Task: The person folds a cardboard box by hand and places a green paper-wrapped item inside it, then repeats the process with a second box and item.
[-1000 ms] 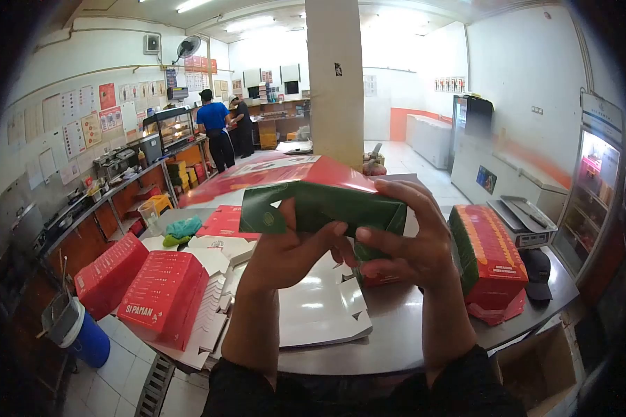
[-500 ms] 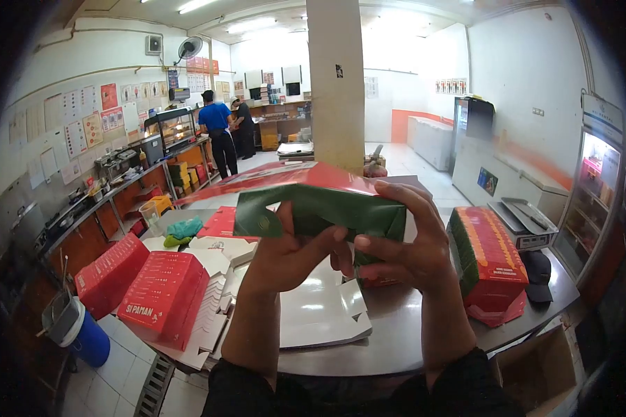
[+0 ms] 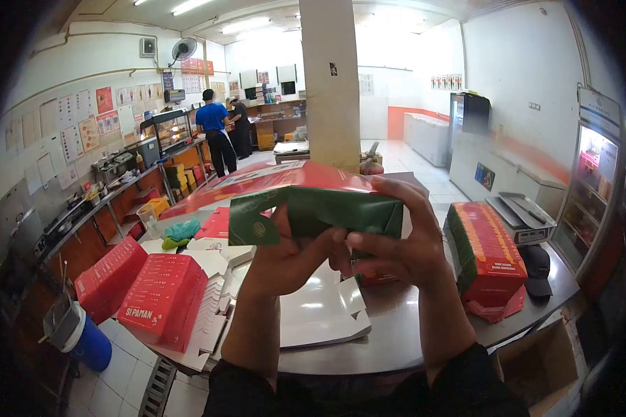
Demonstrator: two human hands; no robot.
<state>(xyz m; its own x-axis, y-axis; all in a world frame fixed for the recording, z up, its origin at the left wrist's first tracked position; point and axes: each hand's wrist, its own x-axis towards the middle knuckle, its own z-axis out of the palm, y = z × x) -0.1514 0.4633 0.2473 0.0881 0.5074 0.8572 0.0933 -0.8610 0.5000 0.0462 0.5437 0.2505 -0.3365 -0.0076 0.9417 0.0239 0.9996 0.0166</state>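
Carton (image 3: 306, 191), red and green printed card, held above the counter (image 3: 389, 333) near its front edge, left hand (image 3: 285, 254) and right hand (image 3: 403, 243) gripping its green side; likely light, thin, easily creased, best held by folded edges.

The carton (image 3: 306, 198) is held up above the worktop (image 3: 396, 326), between the left hand (image 3: 285, 254) and the right hand (image 3: 403, 247). Under it, flat blanks (image 3: 320, 313) lie on the worktop. A stack of boxes (image 3: 490, 257) stands to the right, and more boxes (image 3: 163, 295) lie to the left. Two persons (image 3: 219, 135) stand far behind.
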